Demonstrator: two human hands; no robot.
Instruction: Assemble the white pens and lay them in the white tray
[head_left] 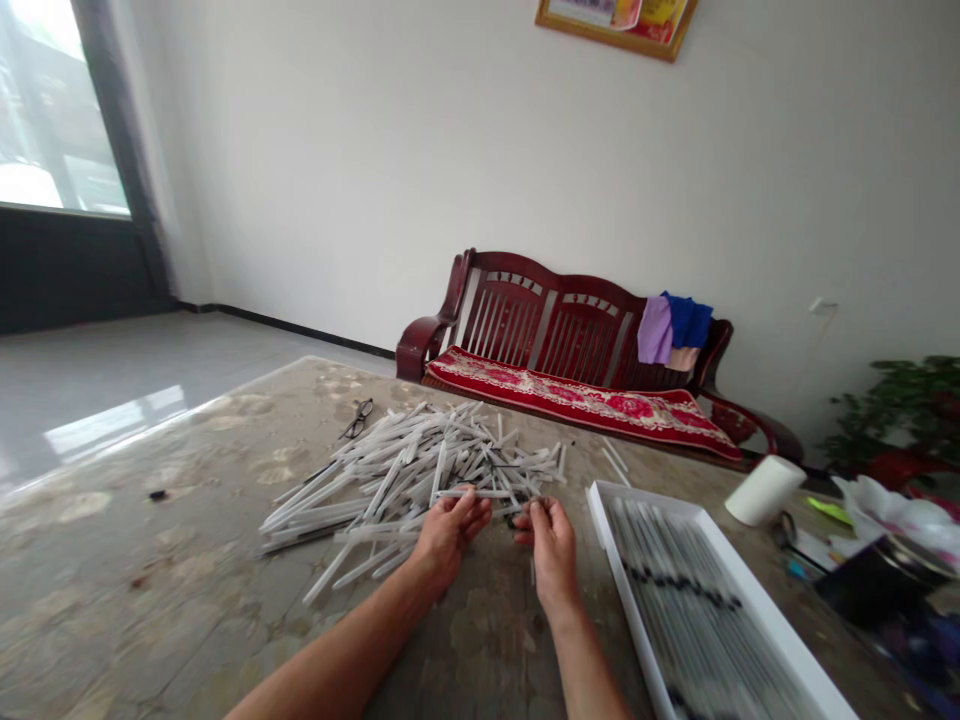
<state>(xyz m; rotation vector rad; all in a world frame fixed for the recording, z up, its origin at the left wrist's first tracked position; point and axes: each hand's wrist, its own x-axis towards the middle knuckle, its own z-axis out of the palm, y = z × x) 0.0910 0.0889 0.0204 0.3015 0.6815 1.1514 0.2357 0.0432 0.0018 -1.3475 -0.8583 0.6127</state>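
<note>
Pick-up step: your left hand (448, 535) pinches a tube (480, 493) at the pile (397, 465); right hand (553, 542) curls, hold unclear. Steady both ends next.

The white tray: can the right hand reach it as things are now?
Probably yes. The tray lies close to the right of the right hand, with only bare table between them and nothing in the way.

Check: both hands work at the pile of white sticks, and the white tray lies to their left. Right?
No: the head view shows the white tray to their right. Left hand and right hand do work at the pile of white sticks.
</note>
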